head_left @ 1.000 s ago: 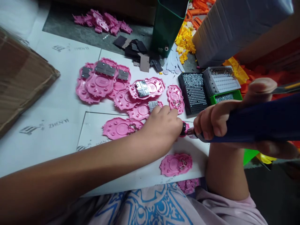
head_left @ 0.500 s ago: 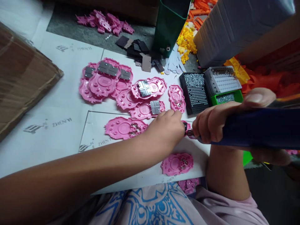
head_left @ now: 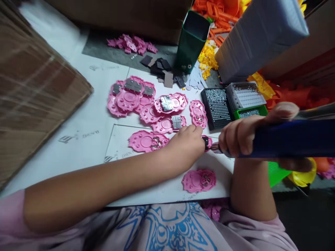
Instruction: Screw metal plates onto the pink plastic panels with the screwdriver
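Note:
My right hand (head_left: 242, 134) is wrapped round a blue power screwdriver (head_left: 295, 138), held nearly level with its tip pointing left. That tip meets or nearly meets a small black plate (head_left: 206, 143) on a pink plastic shell (head_left: 210, 141). My left hand (head_left: 187, 144) is closed over the same shell and hides most of it; the fingertips are out of sight. Beside my left wrist lies another pink shell (head_left: 142, 141) with shiny metal contacts. A similar pink shell (head_left: 196, 180) lies nearer my lap, and one more (head_left: 198, 113) sits beyond my left hand.
Pink shells with grey plates (head_left: 131, 96) overlap at the back left. A black screw tray (head_left: 216, 111) and a green box of screws (head_left: 251, 112) stand behind my right hand. A dark green bin (head_left: 191, 42), black plates (head_left: 159, 66) and a cardboard box (head_left: 47, 94) surround the white sheet.
The whole view has shifted, so the things on the table appear further right and lower. Both hands keep their hold, with the screwdriver still at the shell under my left hand.

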`<state>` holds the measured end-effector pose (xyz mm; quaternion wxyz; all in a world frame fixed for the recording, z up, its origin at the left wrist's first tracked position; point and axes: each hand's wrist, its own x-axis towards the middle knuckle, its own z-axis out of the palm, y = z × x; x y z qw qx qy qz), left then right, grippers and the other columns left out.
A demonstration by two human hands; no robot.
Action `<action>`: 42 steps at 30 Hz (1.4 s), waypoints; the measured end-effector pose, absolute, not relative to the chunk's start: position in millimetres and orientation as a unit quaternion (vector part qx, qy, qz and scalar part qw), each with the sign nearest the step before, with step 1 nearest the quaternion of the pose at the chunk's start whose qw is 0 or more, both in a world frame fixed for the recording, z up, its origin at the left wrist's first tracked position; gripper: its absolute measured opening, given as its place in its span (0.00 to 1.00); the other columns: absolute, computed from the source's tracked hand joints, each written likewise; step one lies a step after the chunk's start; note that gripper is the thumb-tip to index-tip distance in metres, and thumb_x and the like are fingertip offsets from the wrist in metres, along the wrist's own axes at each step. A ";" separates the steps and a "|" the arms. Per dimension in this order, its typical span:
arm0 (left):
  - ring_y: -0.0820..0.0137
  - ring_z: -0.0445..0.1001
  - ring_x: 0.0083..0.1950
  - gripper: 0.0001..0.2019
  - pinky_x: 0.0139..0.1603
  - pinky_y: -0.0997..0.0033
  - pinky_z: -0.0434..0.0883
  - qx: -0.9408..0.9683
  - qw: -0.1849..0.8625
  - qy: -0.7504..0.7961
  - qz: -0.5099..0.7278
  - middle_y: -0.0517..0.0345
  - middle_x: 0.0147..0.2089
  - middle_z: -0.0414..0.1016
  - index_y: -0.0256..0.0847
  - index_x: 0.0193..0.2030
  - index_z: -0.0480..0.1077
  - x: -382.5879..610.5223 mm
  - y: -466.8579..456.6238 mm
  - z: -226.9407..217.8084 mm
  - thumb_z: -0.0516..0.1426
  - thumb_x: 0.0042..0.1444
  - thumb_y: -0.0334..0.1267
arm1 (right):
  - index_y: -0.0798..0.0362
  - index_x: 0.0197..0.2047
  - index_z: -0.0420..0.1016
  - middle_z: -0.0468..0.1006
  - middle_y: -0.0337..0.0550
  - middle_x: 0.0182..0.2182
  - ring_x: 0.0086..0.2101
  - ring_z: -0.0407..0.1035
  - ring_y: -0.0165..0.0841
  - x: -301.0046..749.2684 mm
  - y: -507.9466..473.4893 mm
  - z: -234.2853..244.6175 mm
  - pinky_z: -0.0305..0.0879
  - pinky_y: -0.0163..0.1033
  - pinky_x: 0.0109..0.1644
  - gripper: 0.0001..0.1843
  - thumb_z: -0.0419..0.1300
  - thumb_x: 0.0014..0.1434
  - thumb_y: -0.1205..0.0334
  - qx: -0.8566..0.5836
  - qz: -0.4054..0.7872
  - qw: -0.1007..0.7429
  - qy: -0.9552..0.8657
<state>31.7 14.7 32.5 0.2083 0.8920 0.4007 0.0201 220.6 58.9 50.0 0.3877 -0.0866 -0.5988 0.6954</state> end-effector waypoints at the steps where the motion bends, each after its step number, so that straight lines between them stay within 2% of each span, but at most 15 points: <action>1: 0.55 0.70 0.48 0.10 0.47 0.58 0.68 0.893 0.204 0.400 0.028 0.41 0.44 0.72 0.29 0.43 0.74 31.5 13.1 32.6 0.53 0.58 0.25 | 0.36 0.60 0.65 0.75 0.38 0.26 0.23 0.71 0.34 223.4 59.3 49.3 0.72 0.43 0.27 0.35 0.64 0.50 0.42 -0.031 0.681 0.430 -0.592; 3: 0.55 0.70 0.47 0.09 0.46 0.58 0.69 0.895 0.204 0.394 0.041 0.40 0.45 0.72 0.28 0.43 0.74 31.5 10.7 35.4 0.55 0.58 0.27 | 0.42 0.64 0.61 0.75 0.43 0.30 0.25 0.70 0.36 231.3 61.6 48.5 0.72 0.45 0.26 0.38 0.62 0.51 0.42 0.028 0.652 0.486 -0.581; 5: 0.55 0.70 0.47 0.09 0.46 0.58 0.69 0.897 0.208 0.388 0.044 0.41 0.44 0.72 0.29 0.41 0.75 30.1 11.0 42.8 0.57 0.57 0.32 | 0.45 0.64 0.61 0.74 0.44 0.30 0.26 0.69 0.37 240.0 65.4 48.2 0.71 0.47 0.27 0.37 0.60 0.52 0.46 0.020 0.636 0.507 -0.581; 7: 0.56 0.70 0.46 0.10 0.47 0.59 0.69 0.897 0.208 0.388 0.042 0.42 0.42 0.72 0.30 0.40 0.75 25.0 14.4 55.0 0.59 0.57 0.37 | 0.46 0.64 0.62 0.74 0.44 0.29 0.26 0.68 0.36 246.6 69.2 47.9 0.70 0.47 0.27 0.36 0.59 0.51 0.50 0.006 0.619 0.529 -0.581; 10: 0.57 0.69 0.46 0.14 0.48 0.59 0.69 0.886 0.196 0.415 0.070 0.46 0.41 0.71 0.32 0.42 0.75 6.3 25.3 76.2 0.61 0.55 0.43 | 0.44 0.61 0.65 0.71 0.41 0.26 0.24 0.66 0.35 248.5 72.7 47.3 0.69 0.45 0.26 0.34 0.60 0.51 0.50 -0.029 0.600 0.564 -0.567; 14: 0.58 0.69 0.47 0.16 0.50 0.59 0.68 0.837 0.140 0.510 0.140 0.48 0.43 0.69 0.32 0.47 0.73 -32.2 44.4 86.1 0.61 0.55 0.41 | 0.46 0.59 0.68 0.71 0.39 0.24 0.22 0.67 0.35 239.2 73.7 46.6 0.68 0.43 0.25 0.31 0.61 0.51 0.51 -0.069 0.586 0.577 -0.564; 19: 0.59 0.69 0.47 0.21 0.54 0.58 0.68 0.785 0.102 0.587 0.170 0.49 0.44 0.69 0.32 0.51 0.73 -64.6 56.7 62.8 0.61 0.55 0.44 | 0.45 0.59 0.68 0.72 0.38 0.23 0.21 0.68 0.34 229.9 74.5 44.8 0.69 0.42 0.25 0.32 0.62 0.50 0.51 -0.062 0.590 0.564 -0.574; 26: 0.58 0.68 0.55 0.19 0.59 0.57 0.64 0.798 0.090 0.569 0.175 0.46 0.52 0.71 0.34 0.54 0.71 -73.2 50.3 54.5 0.58 0.61 0.42 | 0.43 0.58 0.70 0.72 0.38 0.22 0.20 0.67 0.35 231.3 73.5 46.2 0.68 0.42 0.24 0.31 0.63 0.49 0.50 -0.080 0.594 0.566 -0.567; 28: 0.58 0.68 0.55 0.16 0.58 0.57 0.64 0.804 0.075 0.560 0.184 0.46 0.51 0.71 0.34 0.51 0.72 -73.2 42.5 64.9 0.58 0.61 0.42 | 0.41 0.57 0.70 0.72 0.37 0.22 0.20 0.67 0.35 231.8 74.4 46.4 0.68 0.42 0.24 0.31 0.65 0.48 0.49 -0.096 0.590 0.570 -0.564; 30: 0.62 0.70 0.49 0.10 0.52 0.61 0.66 0.839 0.117 0.508 0.158 0.51 0.45 0.73 0.36 0.44 0.73 -69.6 31.0 78.6 0.58 0.62 0.41 | 0.40 0.57 0.70 0.73 0.36 0.22 0.20 0.68 0.35 232.4 76.0 45.9 0.69 0.42 0.23 0.32 0.65 0.47 0.49 -0.097 0.592 0.571 -0.560; 32: 0.67 0.72 0.42 0.08 0.43 0.68 0.67 0.883 0.205 0.415 0.073 0.55 0.39 0.73 0.37 0.39 0.72 -61.3 17.4 91.4 0.57 0.63 0.40 | 0.40 0.57 0.69 0.73 0.36 0.22 0.19 0.68 0.34 232.9 77.6 44.8 0.69 0.41 0.23 0.32 0.64 0.47 0.49 -0.091 0.594 0.575 -0.555; 34: 0.67 0.71 0.40 0.08 0.38 0.70 0.66 0.902 0.232 0.362 -0.040 0.56 0.38 0.73 0.38 0.36 0.72 -49.8 4.9 99.0 0.59 0.61 0.41 | 0.42 0.55 0.69 0.73 0.36 0.22 0.19 0.68 0.34 233.1 78.5 43.7 0.69 0.41 0.23 0.31 0.64 0.47 0.49 -0.090 0.589 0.586 -0.549; 38: 0.62 0.73 0.42 0.10 0.39 0.66 0.66 0.892 0.193 0.363 -0.188 0.52 0.42 0.74 0.37 0.37 0.70 -30.6 -7.9 94.9 0.65 0.55 0.38 | 0.44 0.54 0.69 0.73 0.37 0.22 0.20 0.69 0.34 232.6 78.6 42.5 0.69 0.40 0.23 0.29 0.65 0.48 0.50 -0.080 0.593 0.588 -0.544; 42: 0.60 0.73 0.45 0.11 0.42 0.64 0.68 0.885 0.201 0.366 -0.207 0.51 0.44 0.74 0.37 0.39 0.70 -25.9 -7.0 85.4 0.64 0.56 0.41 | 0.49 0.46 0.73 0.72 0.37 0.22 0.20 0.69 0.34 232.4 79.2 42.2 0.68 0.40 0.23 0.24 0.66 0.45 0.50 -0.089 0.604 0.584 -0.535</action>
